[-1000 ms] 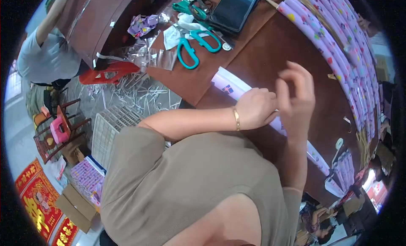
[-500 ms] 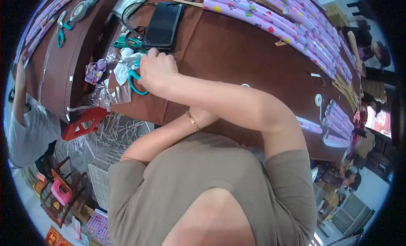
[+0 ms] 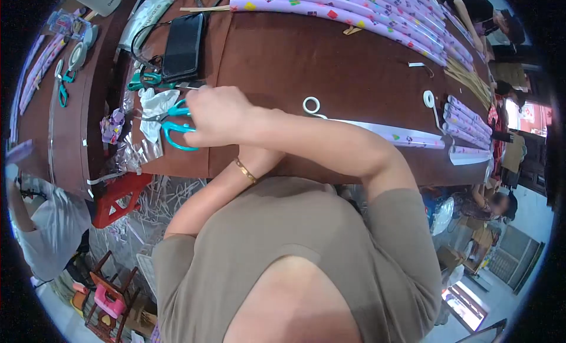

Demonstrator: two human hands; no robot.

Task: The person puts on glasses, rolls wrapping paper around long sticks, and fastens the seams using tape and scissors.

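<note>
My right hand (image 3: pixel 219 116) reaches across to the left and is closed on the teal handles of a pair of scissors (image 3: pixel 177 138), whose blades point left over a crumpled white cloth (image 3: pixel 154 101). The left arm, with a gold bracelet at the wrist, passes under the right forearm. Of my left hand (image 3: pixel 259 158) only the back shows; its fingers are hidden. Beyond the scissors lies a dark phone-like device (image 3: pixel 184 47) beside a green-handled tool (image 3: pixel 144 80). A roll of white tape (image 3: pixel 311 105) rests near a long purple patterned strip (image 3: pixel 389 133).
Purple patterned rolls (image 3: pixel 354 21) lie along the far side of the brown-covered table (image 3: pixel 277 60). Shorter rolls (image 3: pixel 466 122) and another tape roll (image 3: pixel 429 99) are at right. A co-worker in a white shirt (image 3: pixel 56 222) stands left, near a red stool (image 3: pixel 121 201).
My view has shifted, so the table things appear farther left. The scissors have swung and slid on the cloth, their blades now pointing left. The tape roll and strip show beyond my right forearm.
</note>
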